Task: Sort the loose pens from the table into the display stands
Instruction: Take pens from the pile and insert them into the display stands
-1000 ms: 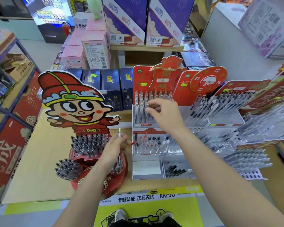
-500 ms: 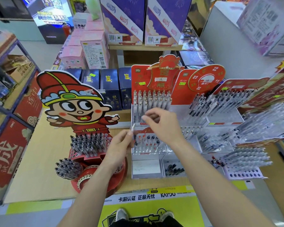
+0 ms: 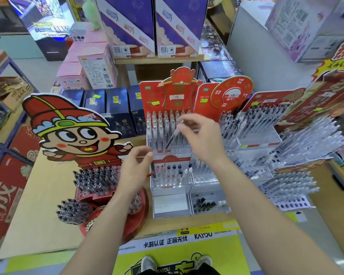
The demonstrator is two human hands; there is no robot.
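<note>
Pen passed to right hand, fingers pinching it, left hand released

Bare tabletop left of cartoon stand; packed racks rightward.

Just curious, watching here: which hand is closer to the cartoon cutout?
Left. The left hand is just right of the cartoon cutout; the right hand is farther right, pinching a pen.

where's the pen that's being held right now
Head view, centre: the clear pen is pinched in the right hand, slanting tip-down before the top row of the middle red display stand, just up and right of the left hand.
</note>
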